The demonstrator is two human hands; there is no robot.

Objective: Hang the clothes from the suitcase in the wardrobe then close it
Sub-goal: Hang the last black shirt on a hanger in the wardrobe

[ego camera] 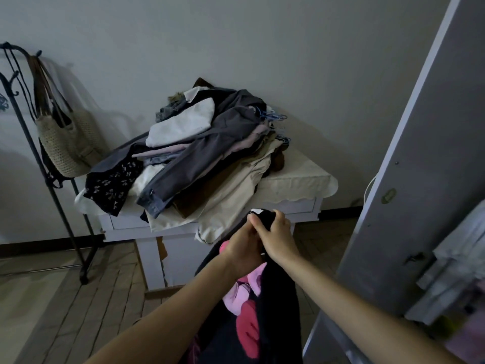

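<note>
Head view: I have both hands up in front of the tabletop, just below its near edge. My left hand and right hand are pressed together at the top of a black garment with a pink print. The right grip is curled over what looks like the collar, where a white label shows; the left grip pinches the fabric just beside it. The rest of the garment hangs straight down between my forearms.

On the tabletop, beyond my hands, lies the pile of clothes, with blue hangers poking out of its far right side. Right of the tabletop stands the wardrobe door, open, with pale clothes blurred behind its edge. Left of the tabletop a rack carries a woven bag. I see no suitcase.

I cannot tell whether a hanger is already inside the collar. As I judge it, I am sorting out the neck opening. To do it well I should keep the collar spread with one hand, seat both shoulders evenly, and hold the garment high so the hem stays off the floor.
</note>
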